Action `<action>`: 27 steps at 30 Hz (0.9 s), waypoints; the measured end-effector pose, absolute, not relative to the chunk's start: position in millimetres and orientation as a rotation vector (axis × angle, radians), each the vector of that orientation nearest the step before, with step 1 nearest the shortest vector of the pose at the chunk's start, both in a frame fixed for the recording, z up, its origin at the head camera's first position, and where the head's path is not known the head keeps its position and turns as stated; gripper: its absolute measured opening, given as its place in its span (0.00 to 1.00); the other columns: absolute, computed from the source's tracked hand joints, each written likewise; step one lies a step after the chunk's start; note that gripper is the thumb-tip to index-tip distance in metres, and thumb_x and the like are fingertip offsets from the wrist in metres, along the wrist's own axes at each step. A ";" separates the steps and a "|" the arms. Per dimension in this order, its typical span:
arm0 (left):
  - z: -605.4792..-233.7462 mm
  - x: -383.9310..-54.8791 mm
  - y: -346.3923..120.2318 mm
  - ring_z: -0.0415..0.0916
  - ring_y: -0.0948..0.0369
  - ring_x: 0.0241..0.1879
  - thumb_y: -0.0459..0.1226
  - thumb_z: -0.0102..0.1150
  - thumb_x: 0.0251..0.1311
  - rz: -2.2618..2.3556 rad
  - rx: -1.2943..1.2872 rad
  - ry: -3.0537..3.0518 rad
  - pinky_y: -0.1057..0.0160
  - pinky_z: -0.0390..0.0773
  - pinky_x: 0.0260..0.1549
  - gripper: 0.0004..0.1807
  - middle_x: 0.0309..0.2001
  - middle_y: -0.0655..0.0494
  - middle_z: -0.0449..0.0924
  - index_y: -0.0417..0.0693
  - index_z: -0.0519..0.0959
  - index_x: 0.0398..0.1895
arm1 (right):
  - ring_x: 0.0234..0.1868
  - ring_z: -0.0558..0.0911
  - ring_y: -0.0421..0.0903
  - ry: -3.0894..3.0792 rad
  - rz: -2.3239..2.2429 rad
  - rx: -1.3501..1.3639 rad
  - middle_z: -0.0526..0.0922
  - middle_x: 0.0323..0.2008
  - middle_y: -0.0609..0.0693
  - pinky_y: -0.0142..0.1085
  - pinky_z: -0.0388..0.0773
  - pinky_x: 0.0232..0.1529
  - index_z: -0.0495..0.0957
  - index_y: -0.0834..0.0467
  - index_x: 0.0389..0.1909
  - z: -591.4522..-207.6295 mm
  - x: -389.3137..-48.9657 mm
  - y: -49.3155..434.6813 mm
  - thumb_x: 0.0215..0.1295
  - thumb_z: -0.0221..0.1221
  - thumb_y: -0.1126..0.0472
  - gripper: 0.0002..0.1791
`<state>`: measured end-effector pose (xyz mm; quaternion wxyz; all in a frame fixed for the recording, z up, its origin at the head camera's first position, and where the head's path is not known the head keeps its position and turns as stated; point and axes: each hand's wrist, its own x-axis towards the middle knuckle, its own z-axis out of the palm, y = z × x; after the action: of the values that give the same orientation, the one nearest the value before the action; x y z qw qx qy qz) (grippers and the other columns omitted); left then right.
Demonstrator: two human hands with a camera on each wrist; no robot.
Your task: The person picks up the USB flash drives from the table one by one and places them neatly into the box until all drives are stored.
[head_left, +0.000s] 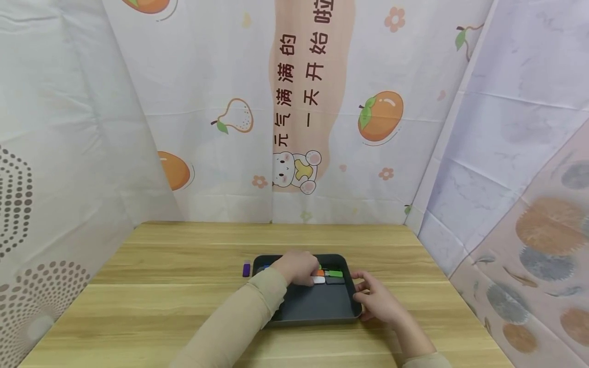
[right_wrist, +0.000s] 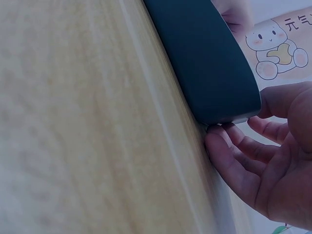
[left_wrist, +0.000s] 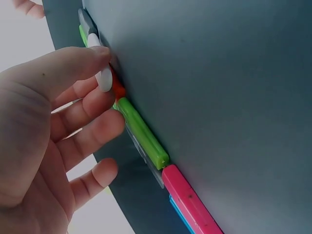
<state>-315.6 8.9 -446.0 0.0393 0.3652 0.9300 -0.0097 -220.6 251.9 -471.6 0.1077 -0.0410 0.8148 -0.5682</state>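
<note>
A dark rectangular tray (head_left: pixel 317 322) sits on the wooden table, with several colourful USB flash drives lined along its far side. My left hand (head_left: pixel 296 267) reaches over the tray and pinches a white USB flash drive (left_wrist: pixel 104 78) between thumb and fingers, at the row. Beside it in the left wrist view lie an orange drive (left_wrist: pixel 117 87), a green drive (left_wrist: pixel 144 134) and a pink drive (left_wrist: pixel 191 199). At the tray's right side, my right hand (head_left: pixel 378 299) holds the wall near the front corner, its fingers bent around the tray's edge (right_wrist: pixel 214 73) in the right wrist view.
A purple USB flash drive (head_left: pixel 246 269) lies on the table (head_left: pixel 152 296) just left of the tray. Another green drive (head_left: pixel 335 274) and a dark drive (head_left: pixel 335 280) lie at the row's right end. Printed curtains (head_left: pixel 198 153) hang behind the table and at both sides.
</note>
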 end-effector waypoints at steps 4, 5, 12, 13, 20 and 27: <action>-448.3 -315.5 10.8 0.66 0.64 0.21 0.42 0.70 0.59 -0.038 1.113 2.866 0.64 0.65 0.21 0.13 0.21 0.65 0.71 0.59 0.77 0.20 | 0.38 0.80 0.55 2.405 -1.669 -0.122 0.72 0.48 0.66 0.53 0.82 0.25 0.63 0.62 0.69 -471.6 -220.3 252.1 0.70 0.53 0.72 0.26; -448.7 -315.4 11.1 0.65 0.64 0.21 0.42 0.70 0.59 -0.039 1.112 2.868 0.64 0.64 0.21 0.13 0.21 0.65 0.71 0.59 0.76 0.20 | 0.38 0.80 0.55 2.406 -1.670 -0.122 0.72 0.48 0.66 0.53 0.82 0.25 0.64 0.62 0.68 -471.1 -220.0 252.0 0.70 0.53 0.72 0.26; -449.3 -314.3 12.1 0.64 0.65 0.20 0.43 0.71 0.58 -0.059 1.123 2.877 0.65 0.62 0.20 0.14 0.20 0.65 0.69 0.58 0.76 0.19 | 0.39 0.81 0.55 2.398 -1.663 -0.138 0.72 0.48 0.66 0.52 0.83 0.25 0.64 0.62 0.68 -469.9 -219.8 252.3 0.70 0.53 0.72 0.26; -449.2 -314.3 12.2 0.64 0.65 0.20 0.43 0.71 0.58 -0.061 1.124 2.880 0.65 0.62 0.20 0.14 0.20 0.65 0.69 0.58 0.76 0.19 | 0.39 0.80 0.55 2.396 -1.661 -0.143 0.72 0.48 0.66 0.52 0.83 0.25 0.64 0.62 0.69 -469.7 -219.8 252.4 0.71 0.53 0.72 0.26; -451.4 -315.6 12.7 0.63 0.65 0.20 0.43 0.72 0.58 -0.073 1.128 2.892 0.64 0.62 0.20 0.15 0.20 0.65 0.69 0.58 0.76 0.19 | 0.39 0.80 0.55 2.407 -1.662 -0.130 0.72 0.49 0.66 0.52 0.83 0.26 0.64 0.62 0.68 -471.1 -220.4 252.6 0.70 0.53 0.72 0.26; -451.6 -313.8 12.1 0.64 0.65 0.20 0.45 0.73 0.58 -0.075 1.132 2.890 0.65 0.63 0.20 0.15 0.20 0.66 0.70 0.59 0.76 0.20 | 0.38 0.80 0.55 2.402 -1.668 -0.143 0.71 0.48 0.65 0.52 0.83 0.25 0.64 0.62 0.68 -469.7 -219.0 252.1 0.70 0.53 0.72 0.26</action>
<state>-313.8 12.1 -451.6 0.0183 0.3646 0.9307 -0.0241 -219.0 252.1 -469.7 0.1066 -0.0486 0.8158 -0.5663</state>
